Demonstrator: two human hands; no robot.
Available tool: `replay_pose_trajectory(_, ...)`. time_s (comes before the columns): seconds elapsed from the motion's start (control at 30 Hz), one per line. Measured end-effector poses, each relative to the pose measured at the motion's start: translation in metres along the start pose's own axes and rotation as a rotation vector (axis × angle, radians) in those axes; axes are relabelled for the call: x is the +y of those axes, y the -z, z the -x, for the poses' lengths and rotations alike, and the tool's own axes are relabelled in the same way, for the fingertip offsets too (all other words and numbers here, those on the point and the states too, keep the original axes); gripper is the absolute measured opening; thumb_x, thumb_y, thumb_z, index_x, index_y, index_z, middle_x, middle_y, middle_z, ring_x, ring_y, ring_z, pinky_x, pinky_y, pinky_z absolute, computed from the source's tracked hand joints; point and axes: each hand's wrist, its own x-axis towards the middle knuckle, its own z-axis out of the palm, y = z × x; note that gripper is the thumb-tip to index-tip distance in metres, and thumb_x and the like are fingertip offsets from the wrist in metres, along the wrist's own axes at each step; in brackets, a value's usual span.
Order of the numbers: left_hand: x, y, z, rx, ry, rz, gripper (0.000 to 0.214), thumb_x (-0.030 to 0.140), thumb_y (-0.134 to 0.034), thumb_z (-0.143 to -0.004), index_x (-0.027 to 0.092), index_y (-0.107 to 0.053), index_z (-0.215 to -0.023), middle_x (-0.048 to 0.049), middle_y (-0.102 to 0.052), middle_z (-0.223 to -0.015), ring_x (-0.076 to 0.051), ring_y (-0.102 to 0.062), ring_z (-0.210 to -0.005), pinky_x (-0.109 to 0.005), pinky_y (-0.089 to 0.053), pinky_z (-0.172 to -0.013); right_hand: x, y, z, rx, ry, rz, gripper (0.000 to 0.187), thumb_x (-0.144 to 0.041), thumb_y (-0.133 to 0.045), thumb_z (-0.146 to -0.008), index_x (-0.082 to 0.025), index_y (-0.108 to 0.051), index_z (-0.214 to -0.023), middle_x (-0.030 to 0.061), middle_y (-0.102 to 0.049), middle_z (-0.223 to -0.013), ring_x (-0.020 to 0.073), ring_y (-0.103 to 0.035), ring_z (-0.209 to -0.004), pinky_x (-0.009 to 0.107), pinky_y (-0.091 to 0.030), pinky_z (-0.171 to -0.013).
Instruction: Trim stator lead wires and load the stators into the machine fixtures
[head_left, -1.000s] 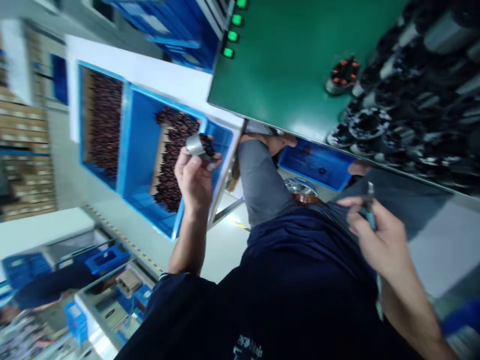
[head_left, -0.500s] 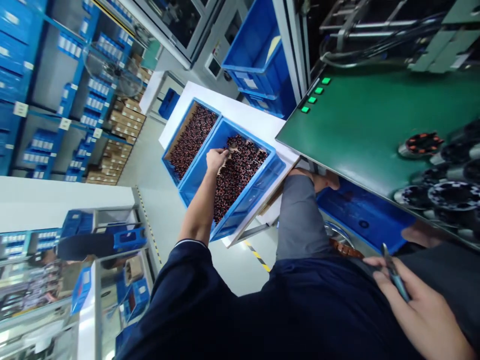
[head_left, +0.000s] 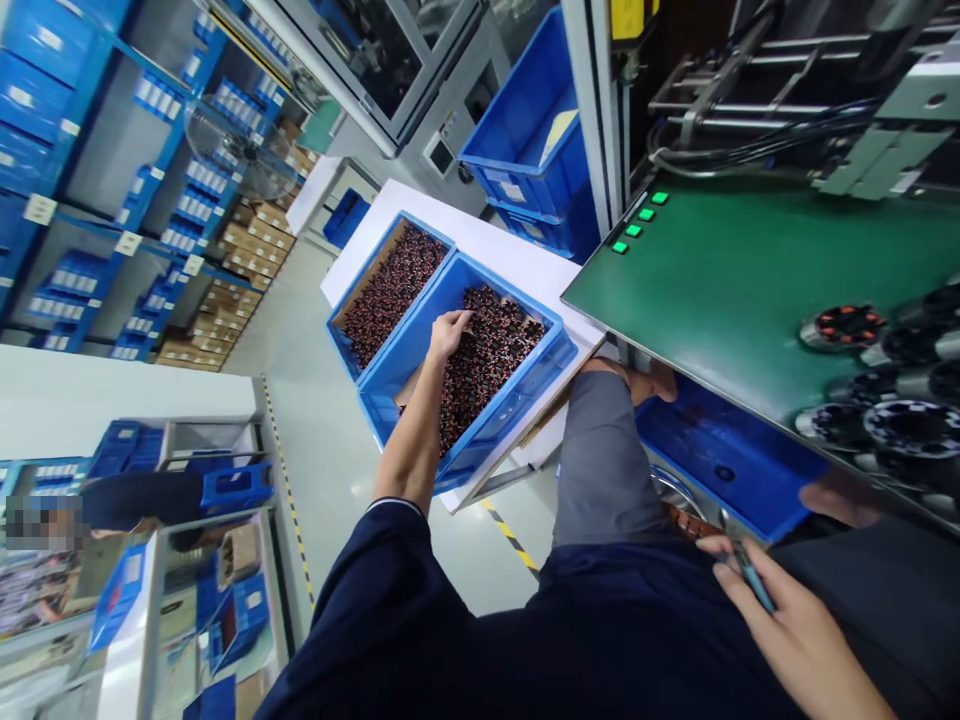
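My left hand (head_left: 448,332) reaches into the nearer blue bin (head_left: 517,400), which is full of dark copper-wound stators (head_left: 487,350). Its fingers curl down among the parts, and what they grip is hidden. My right hand (head_left: 791,630) rests low on my lap at the lower right, closed around a slim blue-handled tool (head_left: 748,577). More stators (head_left: 847,326) lie on the green bench top (head_left: 750,270) to the right, some in a pile (head_left: 900,425).
A second blue bin (head_left: 343,330) of stators stands beside the first on a white table (head_left: 517,255). Another blue bin (head_left: 720,455) sits under the bench. Blue crates are stacked behind, shelving lines the aisle, and a co-worker's dark sleeve (head_left: 127,500) shows at far left.
A second ago my left hand held a stator up near me; it has since stretched out into the bin. My head turned, and my right hand sank lower.
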Motion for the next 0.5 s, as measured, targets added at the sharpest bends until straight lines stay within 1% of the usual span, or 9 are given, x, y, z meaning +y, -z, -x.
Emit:
replay_pose_trajectory(0.07,0.0,-0.001,0.0,-0.011,-0.033,0.023,0.047,0.051,-0.062,-0.113,0.018,-0.094,-0.122,-0.0102,-0.094,-0.133,-0.029,-0.082,-0.133,-0.032,-0.058,-0.12,-0.008,-0.007,-0.005,-0.025,0.06,0.042,0.086,-0.091,-0.069,-0.08,-0.028,-0.087,-0.135,0.0085,-0.08,-0.154,0.0412,-0.066,-0.162,0.059,-0.03,-0.151)
replay_pose_trajectory(0.13,0.001,-0.001,0.001,-0.026,-0.062,0.041,0.045,0.049,-0.065,-0.112,0.017,-0.094,-0.126,-0.0104,-0.092,-0.143,-0.029,-0.081,-0.138,-0.033,-0.057,-0.124,-0.016,-0.013,-0.008,-0.028,0.122,0.084,0.09,-0.093,-0.066,-0.084,-0.023,-0.086,-0.138,0.0131,-0.08,-0.155,0.0419,-0.068,-0.16,0.057,-0.037,-0.149)
replay_pose_trajectory(0.17,0.002,0.0,0.001,-0.034,-0.072,0.046,0.043,0.048,-0.067,-0.112,0.018,-0.095,-0.126,-0.0103,-0.092,-0.144,-0.029,-0.081,-0.138,-0.033,-0.058,-0.125,-0.02,-0.015,-0.009,-0.029,0.151,0.107,0.091,-0.093,-0.065,-0.086,-0.022,-0.086,-0.139,0.0149,-0.079,-0.155,0.0418,-0.069,-0.158,0.057,-0.04,-0.147)
replay_pose_trajectory(0.23,0.005,0.004,0.001,-0.043,-0.078,0.041,0.039,0.044,-0.07,-0.11,0.018,-0.095,-0.125,-0.0108,-0.094,-0.138,-0.031,-0.084,-0.133,-0.037,-0.061,-0.124,-0.026,-0.02,-0.01,-0.035,0.204,0.148,0.091,-0.093,-0.061,-0.092,-0.019,-0.085,-0.139,0.0174,-0.078,-0.156,0.0406,-0.072,-0.154,0.055,-0.044,-0.145)
replay_pose_trajectory(0.3,0.013,0.009,0.003,-0.032,-0.076,0.02,0.034,0.039,-0.074,-0.107,0.018,-0.096,-0.124,-0.0134,-0.095,-0.129,-0.035,-0.086,-0.127,-0.043,-0.063,-0.122,-0.031,-0.024,-0.008,-0.04,0.24,0.182,0.089,-0.093,-0.059,-0.096,-0.019,-0.083,-0.141,0.0182,-0.078,-0.155,0.0391,-0.075,-0.15,0.055,-0.046,-0.143)
replay_pose_trajectory(0.33,0.02,0.012,0.005,-0.014,-0.081,0.009,0.034,0.038,-0.075,-0.107,0.018,-0.095,-0.126,-0.0153,-0.094,-0.13,-0.037,-0.086,-0.129,-0.048,-0.063,-0.124,-0.033,-0.026,-0.006,-0.037,0.25,0.191,0.088,-0.092,-0.058,-0.098,-0.02,-0.082,-0.143,0.0181,-0.079,-0.154,0.0385,-0.075,-0.149,0.054,-0.047,-0.142)
replay_pose_trajectory(0.4,0.044,0.017,0.013,0.052,-0.118,0.001,0.037,0.038,-0.076,-0.107,0.019,-0.091,-0.136,-0.0184,-0.089,-0.147,-0.041,-0.08,-0.143,-0.055,-0.058,-0.133,-0.036,-0.026,0.0,-0.03,0.266,0.195,0.086,-0.09,-0.057,-0.101,-0.02,-0.081,-0.145,0.0182,-0.079,-0.153,0.0372,-0.076,-0.148,0.05,-0.051,-0.138)
replay_pose_trajectory(0.47,0.082,0.017,0.026,0.153,-0.243,0.02,0.045,0.045,-0.075,-0.111,0.024,-0.084,-0.15,-0.0169,-0.078,-0.168,-0.04,-0.068,-0.161,-0.059,-0.048,-0.143,-0.037,-0.025,0.007,-0.022,0.277,0.185,0.082,-0.087,-0.056,-0.105,-0.02,-0.079,-0.146,0.0185,-0.079,-0.153,0.0349,-0.078,-0.143,0.046,-0.055,-0.132)
replay_pose_trajectory(0.5,0.105,0.013,0.035,0.225,-0.37,0.032,0.048,0.05,-0.074,-0.113,0.026,-0.081,-0.154,-0.0162,-0.075,-0.171,-0.04,-0.066,-0.164,-0.06,-0.048,-0.144,-0.038,-0.024,0.01,-0.016,0.281,0.179,0.079,-0.084,-0.054,-0.106,-0.019,-0.078,-0.145,0.0187,-0.079,-0.151,0.0335,-0.079,-0.14,0.044,-0.056,-0.129)
